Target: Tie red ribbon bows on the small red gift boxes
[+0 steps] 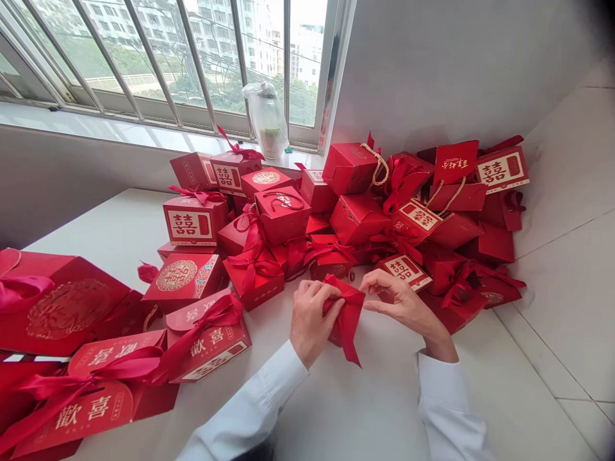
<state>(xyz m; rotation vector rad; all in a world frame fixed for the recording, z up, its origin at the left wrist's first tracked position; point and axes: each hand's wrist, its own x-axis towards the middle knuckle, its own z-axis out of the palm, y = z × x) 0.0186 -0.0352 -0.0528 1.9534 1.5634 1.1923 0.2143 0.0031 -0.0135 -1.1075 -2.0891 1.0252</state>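
A red satin ribbon [346, 315] lies at lower center of the frame, pinched closed by the left hand [312, 320] and right hand [402, 306]. Red gift boxes [283, 214] heap just beyond on the white tabletop [96, 237].

A clear plastic bag [266, 120] stands on the white windowsill [96, 125] below the window [144, 51].

A red satin ribbon [350, 318], bunched, one tail hanging down.

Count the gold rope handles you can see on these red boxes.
4 handles: top centre, upper right, mid-pile, left beside the large box; more may be hidden.
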